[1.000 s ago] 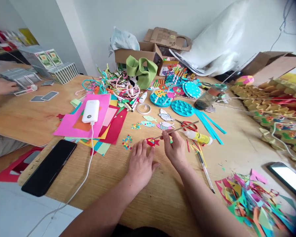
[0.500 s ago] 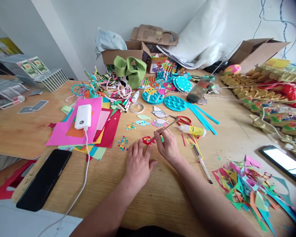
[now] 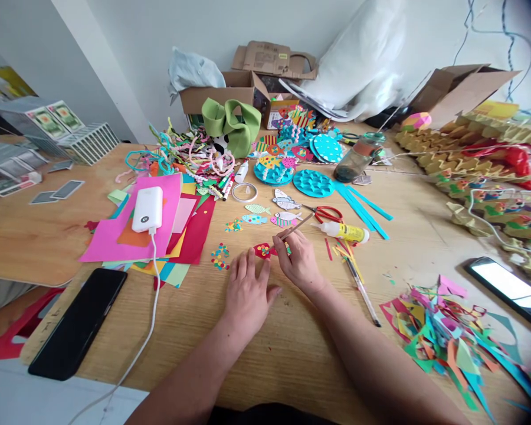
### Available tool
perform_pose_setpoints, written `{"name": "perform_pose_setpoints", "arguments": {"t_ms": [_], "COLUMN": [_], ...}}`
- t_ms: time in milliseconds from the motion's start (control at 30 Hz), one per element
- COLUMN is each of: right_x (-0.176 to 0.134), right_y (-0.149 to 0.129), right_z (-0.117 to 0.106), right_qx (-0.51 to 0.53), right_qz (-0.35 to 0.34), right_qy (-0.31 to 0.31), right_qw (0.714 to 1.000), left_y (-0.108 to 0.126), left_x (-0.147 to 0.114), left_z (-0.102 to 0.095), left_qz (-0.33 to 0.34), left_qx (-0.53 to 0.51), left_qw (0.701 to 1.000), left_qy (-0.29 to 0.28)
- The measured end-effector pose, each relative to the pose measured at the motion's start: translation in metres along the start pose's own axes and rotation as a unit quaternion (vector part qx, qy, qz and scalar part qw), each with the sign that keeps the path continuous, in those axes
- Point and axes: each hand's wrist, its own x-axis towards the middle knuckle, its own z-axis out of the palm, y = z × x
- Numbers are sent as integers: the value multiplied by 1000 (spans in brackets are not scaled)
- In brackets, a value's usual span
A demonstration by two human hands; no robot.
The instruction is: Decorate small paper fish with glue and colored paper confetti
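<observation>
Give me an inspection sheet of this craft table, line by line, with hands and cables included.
Surface: wooden table, scattered with coloured paper.
Job's things: red paper fish bearing coloured dots; thin stick; loose dots nearby.
Clutter: scrap pile at right; glue bottle on its side; red-handled scissors; black phone.
Grippers: bare hands; left hand spread palm-down beside the fish, contact unclear; right hand grips the stick.
Cables: white cable runs from the power bank past the table's edge.
Surroundings: cardboard box behind; another person's arm at far left.
</observation>
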Motion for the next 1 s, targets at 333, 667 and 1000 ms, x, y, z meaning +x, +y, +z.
{"name": "perform_pose_setpoints", "arguments": {"t_ms": [333, 667, 1000], "right_x": [0, 1, 0], "right_y": [1, -1, 0], "right_z": [0, -1, 1], "right_qx": [-15, -12, -14], "right_qz": [-14, -2, -9], "right_qy": [4, 0, 5], "right_qw": [1000, 1000, 1000], "left_y": [1, 0, 1], "left_x": [0, 0, 1], "left_z": [-1, -1, -2], "left_qz": [-1, -1, 0], "left_qx": [-4, -1, -4], "left_qw": [1000, 1000, 1000], "left_qy": [-5, -5, -10]}}
